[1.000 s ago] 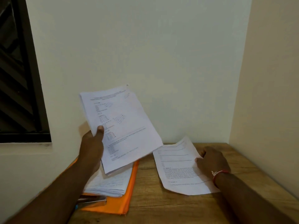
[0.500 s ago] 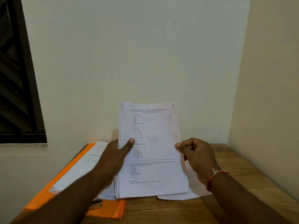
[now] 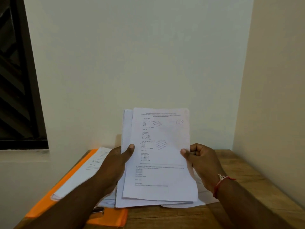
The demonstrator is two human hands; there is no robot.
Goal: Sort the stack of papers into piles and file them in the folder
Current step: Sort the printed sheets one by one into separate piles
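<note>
I hold a small bundle of printed sheets (image 3: 160,156) upright over the middle of the wooden table, its top page marked "C10". My left hand (image 3: 115,164) grips the bundle's left edge, thumb on the front. My right hand (image 3: 200,162) pinches the right edge, thumb in front and fingers curled behind. An orange folder (image 3: 69,180) lies open at the left with a stack of papers (image 3: 85,172) on it. A metal clip (image 3: 98,210) shows near the folder's front edge. Under the bundle, a loose sheet (image 3: 206,195) lies flat on the table at the right.
The wooden table (image 3: 247,187) sits in a corner, with a pale wall behind and another along the right. A dark window (image 3: 16,80) is at the upper left, above a ledge. My right wrist wears a red thread band (image 3: 221,182).
The bundle swung from the left side to the middle and turned upright. My right hand left the flat sheet on the table and took the bundle's right edge.
</note>
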